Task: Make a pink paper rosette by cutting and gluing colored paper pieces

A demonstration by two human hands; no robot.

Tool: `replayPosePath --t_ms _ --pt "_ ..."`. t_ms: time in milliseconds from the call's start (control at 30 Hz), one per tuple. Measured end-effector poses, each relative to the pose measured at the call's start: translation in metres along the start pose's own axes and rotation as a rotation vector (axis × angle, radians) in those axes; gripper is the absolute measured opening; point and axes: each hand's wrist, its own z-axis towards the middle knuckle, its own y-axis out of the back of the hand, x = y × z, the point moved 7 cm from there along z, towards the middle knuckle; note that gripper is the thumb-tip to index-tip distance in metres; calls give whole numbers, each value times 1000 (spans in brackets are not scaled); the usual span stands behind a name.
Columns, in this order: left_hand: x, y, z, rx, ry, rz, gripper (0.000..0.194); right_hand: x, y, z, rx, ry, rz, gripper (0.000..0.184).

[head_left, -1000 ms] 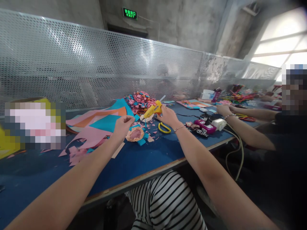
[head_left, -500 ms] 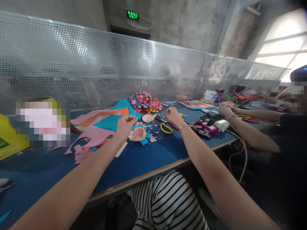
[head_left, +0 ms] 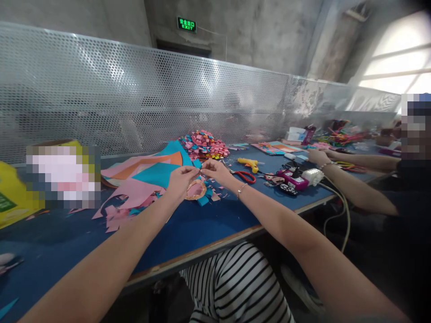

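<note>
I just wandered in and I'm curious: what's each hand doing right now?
Left hand: pinched closed; whether it holds something small cannot be told.
Right hand: pinched closed beside the left; its hold cannot be told either.

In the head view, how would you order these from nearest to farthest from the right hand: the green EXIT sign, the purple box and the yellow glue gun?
1. Yellow glue gun: on the table, just right of the right hand.
2. Purple box: farther right.
3. Green EXIT sign: high at the back, beyond the perforated metal screen.
</note>
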Motion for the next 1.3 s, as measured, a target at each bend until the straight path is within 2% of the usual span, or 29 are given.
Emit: replayPosePath --t_ms 167,400,467,600,733,833,933,1067,1167,1300 --pt "-1 -2 -1 26 -23 10 28 -3 3 -1 -68 -21 86 27" --pt "-1 -4 0 65 -34 90 29 -4 2 0 -81 -67 146 24" --pt "-6 1 4 52 -96 239 26 -5 7 0 -123 -98 185 25" --pt "-12 6 13 83 -231 868 18 -1 25 1 -231 -107 245 26" --pt "4 15 17 157 -77 1314 12 -1 44 0 -321 -119 253 25" --pt "9 18 18 181 -43 1431 13 -6 55 -1 -348 -136 246 24" --pt "2 17 19 169 -112 1319 17 -11 65 0 -379 -152 245 22" --pt "-13 12 19 173 -188 949 18 -15 78 0 -467 -169 337 20" --pt "-22 14 18 85 -187 704 27 -15 82 -2 -510 -168 428 22" --pt "-22 22 16 -54 -131 404 38 -17 80 -3 -502 -183 437 24"
